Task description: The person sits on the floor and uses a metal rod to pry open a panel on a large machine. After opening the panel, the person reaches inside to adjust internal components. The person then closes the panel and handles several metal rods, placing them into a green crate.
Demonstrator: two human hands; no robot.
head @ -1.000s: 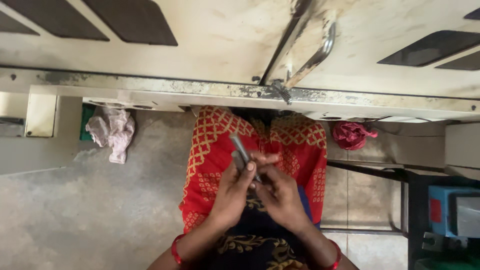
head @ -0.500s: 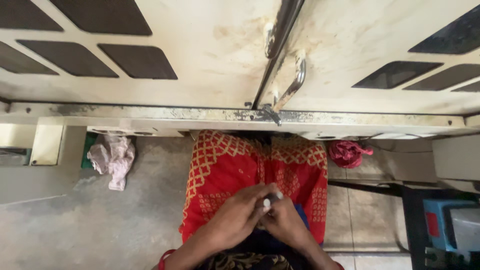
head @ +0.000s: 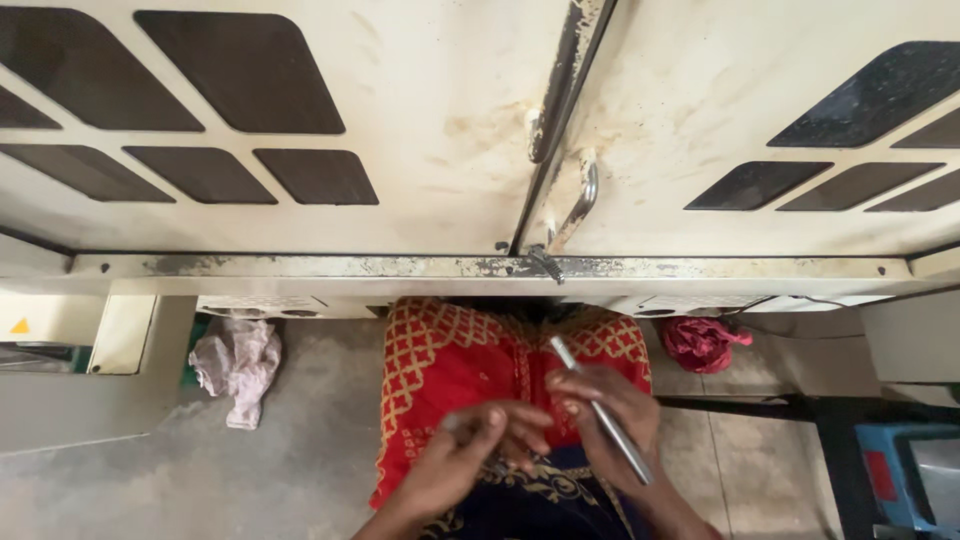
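My right hand (head: 610, 410) grips a slim grey metal tool (head: 600, 412) that slants from the upper left down to the lower right across its fingers. My left hand (head: 470, 455) is just left of it, blurred, with its fingers curled beside the right fingers; whether it holds anything small is unclear. Both hands hover over my lap, covered by red cloth with a gold lattice pattern (head: 450, 365). Above them stands a cream metal cabinet (head: 420, 120) with two doors and a curved metal handle (head: 575, 205).
A crumpled pale rag (head: 235, 365) lies on the concrete floor at the left, below the cabinet edge. A red bundled cloth (head: 700, 342) sits at the right. A blue box (head: 905, 475) and a dark metal frame (head: 800, 408) stand at the lower right.
The view has tilted upward, showing more of the cabinet doors. The metal tool pointed up between both hands, was hidden in them, and now lies slanted in my right hand.
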